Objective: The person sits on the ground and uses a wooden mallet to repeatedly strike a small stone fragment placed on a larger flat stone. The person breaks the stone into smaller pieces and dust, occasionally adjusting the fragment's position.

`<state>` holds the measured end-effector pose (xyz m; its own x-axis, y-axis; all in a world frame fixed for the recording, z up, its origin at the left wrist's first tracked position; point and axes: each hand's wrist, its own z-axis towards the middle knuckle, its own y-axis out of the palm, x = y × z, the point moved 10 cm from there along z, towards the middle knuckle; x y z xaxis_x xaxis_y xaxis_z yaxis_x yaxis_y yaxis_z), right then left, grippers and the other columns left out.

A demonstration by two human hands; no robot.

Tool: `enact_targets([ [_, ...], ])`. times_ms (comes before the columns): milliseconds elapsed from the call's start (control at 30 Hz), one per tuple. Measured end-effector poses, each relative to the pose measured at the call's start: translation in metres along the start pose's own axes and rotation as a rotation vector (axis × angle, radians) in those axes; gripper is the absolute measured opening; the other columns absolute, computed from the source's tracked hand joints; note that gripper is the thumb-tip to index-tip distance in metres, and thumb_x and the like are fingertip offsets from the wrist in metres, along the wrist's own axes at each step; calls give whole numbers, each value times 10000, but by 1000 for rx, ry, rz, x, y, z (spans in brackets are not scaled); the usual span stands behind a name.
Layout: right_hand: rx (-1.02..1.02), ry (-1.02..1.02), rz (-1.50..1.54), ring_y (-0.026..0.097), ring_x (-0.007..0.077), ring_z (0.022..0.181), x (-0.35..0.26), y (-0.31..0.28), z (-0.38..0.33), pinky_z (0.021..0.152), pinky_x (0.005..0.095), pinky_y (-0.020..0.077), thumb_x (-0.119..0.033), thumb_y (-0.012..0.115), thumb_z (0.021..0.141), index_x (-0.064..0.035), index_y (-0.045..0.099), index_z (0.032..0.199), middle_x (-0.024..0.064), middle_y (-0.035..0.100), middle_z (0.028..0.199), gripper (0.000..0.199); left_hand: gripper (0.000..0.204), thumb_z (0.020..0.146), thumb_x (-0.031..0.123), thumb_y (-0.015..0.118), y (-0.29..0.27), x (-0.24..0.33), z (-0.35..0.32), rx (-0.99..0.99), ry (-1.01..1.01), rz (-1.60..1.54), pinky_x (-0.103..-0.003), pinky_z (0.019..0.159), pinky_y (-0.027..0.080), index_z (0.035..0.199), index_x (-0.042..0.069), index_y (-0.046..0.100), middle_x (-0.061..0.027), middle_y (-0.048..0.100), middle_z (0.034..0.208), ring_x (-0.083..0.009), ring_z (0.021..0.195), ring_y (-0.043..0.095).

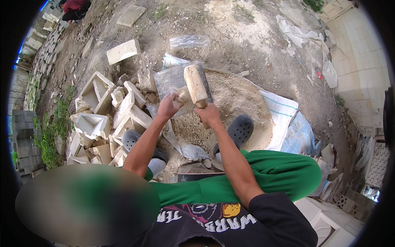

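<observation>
Breaking work partly done, plenty left

Watching remotely, I judged the work partway along. At the centre, a small, rough, cream-coloured stone lump [183, 94] lay over a flat, grey, rectangular slab [168, 82], not yet reduced. Beyond it, to the right, spread a broad bed of crushed, sandy-beige grit [238, 103], which I took as the finished part; to the left, a heap of angular, cream-coloured broken blocks [127, 105] seemed to be what remained.

The lump looked dusty and uneven, partly hidden by the fingers. Beside it stood out a blocky, pale wooden mallet [195, 82], its long head above the slab. My right hand [210, 114] was wrapped firmly around its handle. My left hand [168, 108] had its fingers curled at the lump; I could not tell whether they pinched it.

Farther out, a white woven sheet with green stripes [282, 105] edged the grit, and dark grey perforated clogs [240, 131] flanked the work area.
</observation>
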<state>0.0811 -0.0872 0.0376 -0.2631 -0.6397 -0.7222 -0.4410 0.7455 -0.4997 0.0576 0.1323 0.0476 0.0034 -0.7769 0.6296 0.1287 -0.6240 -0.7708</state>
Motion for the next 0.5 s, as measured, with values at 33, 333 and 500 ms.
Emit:
enact_targets([
  [33, -18, 17, -46, 725, 334, 780, 0, 1, -1, 724, 417, 577, -421, 759, 728, 2, 747, 948, 192, 729, 804, 477, 476, 808, 207, 809, 0, 0, -2, 1, 3, 9, -422, 836, 550, 1203, 45, 597, -163, 692, 1073, -337, 952, 702],
  [333, -49, 88, -76, 745, 277, 711, 8, 12, -11, 708, 399, 579, -423, 766, 702, 0, 762, 905, 167, 737, 754, 469, 480, 829, 171, 749, -7, -11, -9, 72, -174, -168, -418, 866, 540, 1265, 35, 600, -168, 666, 1054, -353, 942, 677],
  [500, -3, 45, -25, 731, 257, 663, 6, 11, -9, 673, 385, 576, -385, 768, 719, 1, 757, 899, 152, 730, 737, 426, 491, 829, 181, 768, -3, -12, -11, 73, -221, -280, -380, 815, 551, 1245, -9, 591, -171, 622, 1082, -278, 864, 674],
])
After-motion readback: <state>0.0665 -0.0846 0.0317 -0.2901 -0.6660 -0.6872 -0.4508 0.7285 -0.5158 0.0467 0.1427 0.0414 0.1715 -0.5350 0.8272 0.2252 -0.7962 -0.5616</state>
